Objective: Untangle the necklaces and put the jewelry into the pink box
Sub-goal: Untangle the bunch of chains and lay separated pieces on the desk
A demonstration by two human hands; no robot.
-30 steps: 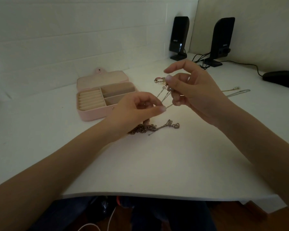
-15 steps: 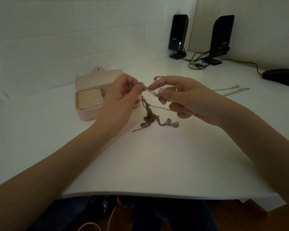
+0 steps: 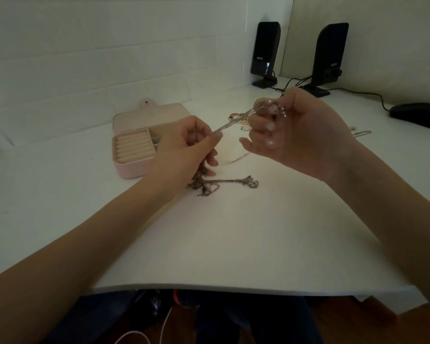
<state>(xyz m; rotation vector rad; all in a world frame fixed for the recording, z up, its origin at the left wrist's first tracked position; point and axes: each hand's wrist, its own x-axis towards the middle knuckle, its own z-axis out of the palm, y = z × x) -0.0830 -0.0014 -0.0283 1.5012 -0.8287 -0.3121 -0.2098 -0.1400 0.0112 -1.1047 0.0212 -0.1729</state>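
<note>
One white counter [image 3: 233,244] carries it all, its near edge free and bare surface open between the forearms; on it the pink box [image 3: 132,150] lies open at the left, ring rolls showing, its right compartments hidden behind the left hand [image 3: 184,150]. That hand pinches a thin chain [image 3: 230,124] stretched to the right hand [image 3: 296,135], whose curled fingers grip its blurred far end. The tangled necklaces [image 3: 209,184] rest just below the left hand, more jewelry [image 3: 236,117] beyond.
</note>
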